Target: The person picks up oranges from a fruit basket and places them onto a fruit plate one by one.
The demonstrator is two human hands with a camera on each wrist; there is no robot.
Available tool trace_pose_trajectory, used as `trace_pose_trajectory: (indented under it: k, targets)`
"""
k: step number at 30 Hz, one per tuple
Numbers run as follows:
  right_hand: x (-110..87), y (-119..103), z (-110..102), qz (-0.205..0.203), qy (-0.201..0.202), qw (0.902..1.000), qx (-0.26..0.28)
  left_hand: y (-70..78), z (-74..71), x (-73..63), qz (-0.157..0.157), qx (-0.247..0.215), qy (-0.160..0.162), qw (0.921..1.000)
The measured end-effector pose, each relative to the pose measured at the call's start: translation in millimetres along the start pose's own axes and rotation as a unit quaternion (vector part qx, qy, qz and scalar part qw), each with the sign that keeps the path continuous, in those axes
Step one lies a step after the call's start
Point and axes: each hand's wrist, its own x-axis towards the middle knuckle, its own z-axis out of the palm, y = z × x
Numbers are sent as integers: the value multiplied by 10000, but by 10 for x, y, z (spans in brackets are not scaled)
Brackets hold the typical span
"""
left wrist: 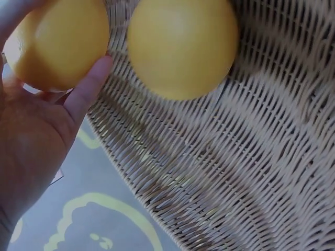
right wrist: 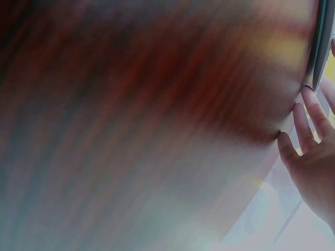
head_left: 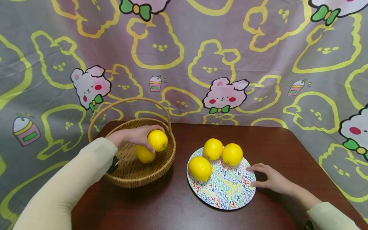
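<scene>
Where left fingers [head_left: 148, 130] curl, yellow fruit [head_left: 158, 140], held between

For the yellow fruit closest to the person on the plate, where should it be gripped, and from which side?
Probably around its widest part, coming from above and the near left. The yellow fruit is rounded, without a handle; the other two fruits on the plate crowd its far right.

No readable text — no labels, no numbers
</scene>
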Motion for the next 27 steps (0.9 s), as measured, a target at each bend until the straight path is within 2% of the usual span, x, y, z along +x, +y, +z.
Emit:
trace_pose_trajectory:
  k: [7, 16, 27]
  targets:
    - [-3, 12, -6, -8, 29, 10000, -30, 89, -41, -84, 409, -349, 380, 9978]
    - [1, 20, -5, -19, 36, 10000, 0, 183, -74, -192, 799, -462, 473, 9946]
    - [0, -2, -2, 31, -4, 10000, -11, 292, -112, -317, 731, -540, 555, 9943]
